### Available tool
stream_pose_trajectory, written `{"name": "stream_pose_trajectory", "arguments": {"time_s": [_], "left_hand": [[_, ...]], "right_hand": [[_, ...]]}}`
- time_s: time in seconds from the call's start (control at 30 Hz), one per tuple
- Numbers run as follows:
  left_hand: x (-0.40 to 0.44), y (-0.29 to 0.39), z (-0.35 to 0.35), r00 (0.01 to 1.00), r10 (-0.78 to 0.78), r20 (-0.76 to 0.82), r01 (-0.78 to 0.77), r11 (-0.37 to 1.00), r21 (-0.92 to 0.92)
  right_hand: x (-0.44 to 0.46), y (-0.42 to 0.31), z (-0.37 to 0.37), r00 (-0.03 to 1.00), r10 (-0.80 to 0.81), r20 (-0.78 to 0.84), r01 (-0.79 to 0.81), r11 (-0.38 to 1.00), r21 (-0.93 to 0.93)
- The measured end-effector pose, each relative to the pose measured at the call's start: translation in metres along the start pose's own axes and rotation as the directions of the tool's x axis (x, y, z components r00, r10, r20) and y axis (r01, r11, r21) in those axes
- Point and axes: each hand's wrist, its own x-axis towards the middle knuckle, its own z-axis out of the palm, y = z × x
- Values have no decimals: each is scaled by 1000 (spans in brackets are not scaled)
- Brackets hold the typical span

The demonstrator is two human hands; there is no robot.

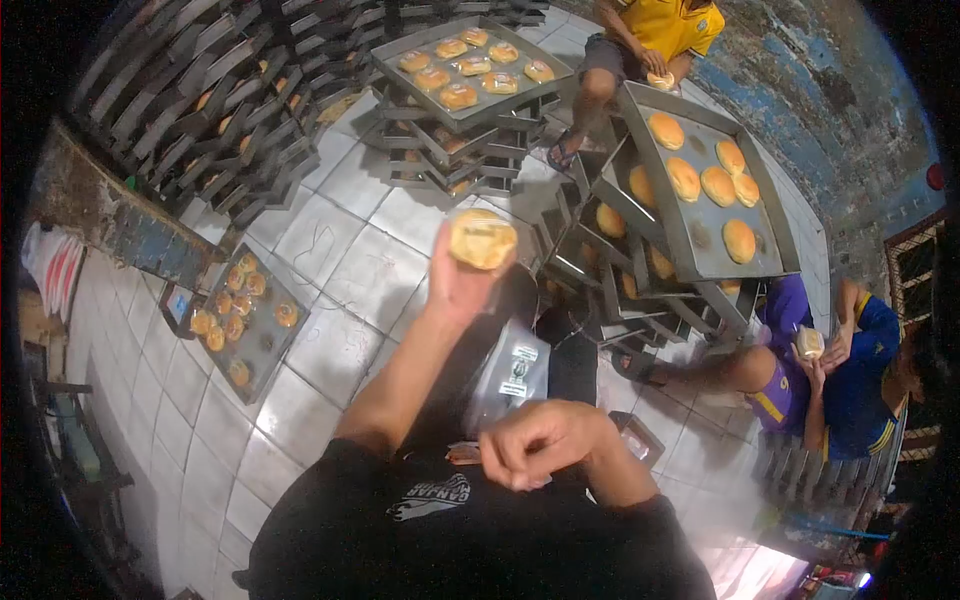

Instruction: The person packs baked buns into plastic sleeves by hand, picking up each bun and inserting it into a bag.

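Note:
My left hand (455, 280) is raised in front of me, its fingers round a golden bun (483, 240) that has a printed plastic wrapper. Near my chest, my right hand (535, 442) is closed with the fingers curled; what it holds, if anything, is hidden. Just above that hand, a clear plastic bag with green and white print (515, 375) lies across my lap. A small reddish item (463, 453) shows beside my right hand, against my black shirt.
Stacked trays hold wrapped buns (472, 66) ahead and unwrapped buns (717, 185) at the right. A floor tray (262, 345) stands left. Two people sit nearby, one in yellow (690, 28), one in blue (858, 400), each holding a bun.

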Motion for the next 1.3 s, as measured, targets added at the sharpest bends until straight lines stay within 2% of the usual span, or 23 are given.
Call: {"name": "stream_pose_trajectory", "arguments": {"time_s": [0.13, 0.2, 0.23, 0.3, 0.33, 0.43, 0.47, 0.5, 0.57, 0.67, 0.7, 0.73, 0.77, 0.8, 0.83, 0.87, 0.93, 0.97, 1.03, 1.13, 1.17, 1.2, 1.3], "left_hand": [[-17, -3, 4, 999, -16, -35, 12, 993, -114], [-16, -19, 3, 996, -67, -58, 65, 997, -41], [-16, -25, 2, 989, -123, -83, 126, 992, 25], [-4, -23, -1, 997, -49, -65, 51, 998, 27], [-1, -15, -8, 998, -3, -61, 5, 1000, 21], [-18, 9, -12, 989, 9, -146, -11, 1000, -15], [-30, 7, -11, 997, -58, -57, 55, 997, -53], [-47, 4, -9, 992, -121, 29, 123, 989, -88], [-81, -3, 23, 941, -338, -12, 338, 939, 69], [-73, 3, 10, 939, -339, -62, 345, 929, 132], [-64, 6, 2, 985, -164, -49, 168, 873, 457], [-58, 6, -3, 1000, 16, 21, -26, 694, 720], [-53, 4, -5, 999, 41, 35, -54, 702, 710], [-52, 2, -7, 998, 26, 51, -55, 662, 747], [-49, -2, -9, 998, 9, 68, -59, 617, 785], [-43, -8, -13, 983, 129, 132, -184, 599, 779], [-26, -14, -23, 974, 194, 113, -211, 614, 760], [-17, -18, -29, 971, 230, 61, -197, 637, 745], [-14, -20, -12, 977, 215, -3, -161, 741, 652], [-34, -13, 5, 985, 169, -43, -101, 750, 653], [-38, -11, 2, 984, 172, -42, -78, 636, 768], [-40, -11, 0, 984, 177, -33, -61, 504, 861], [-40, -12, -8, 969, 231, 93, -206, 534, 820]], "right_hand": [[5, 2, 5, 977, -90, -194, 107, 991, 81], [19, 10, 5, 980, 139, -144, -141, 990, -4], [16, 17, 5, 978, 143, -152, -145, 989, -3], [10, 31, 3, 998, -36, 47, 33, 997, 71], [-6, 1, 3, 969, -26, 244, -46, 958, 283], [-25, 2, -4, 961, -130, 243, 47, 946, 320], [-18, 19, -2, 986, 23, -167, 5, 987, 160], [-5, 21, -6, 859, -323, -397, 86, 856, -510], [-4, 7, -2, 821, -483, -305, 168, 714, -680], [-5, 15, -1, 866, -473, -159, 201, 622, -756], [0, 29, -8, 864, -481, -150, 207, 610, -765], [7, 51, -17, 893, -293, -342, 39, 808, -588], [17, 60, -25, 880, -65, -471, -123, 926, -357], [23, 51, -25, 866, 38, -498, -183, 952, -245], [26, 51, -25, 878, 13, -479, -159, 951, -266], [29, 54, -27, 869, -208, -448, -43, 872, -487], [41, 45, -36, 735, -644, -212, 215, 517, -828], [43, 40, -38, 727, -658, -197, 226, 500, -836], [38, 28, -36, 872, -408, -272, 152, 752, -642], [30, 20, -34, 883, -267, -386, 19, 841, -541], [29, 23, -34, 865, -213, -455, -37, 876, -481], [29, 32, -34, 872, -29, -489, -157, 929, -335], [31, 57, -33, 874, -114, -472, -78, 926, -368]]}}
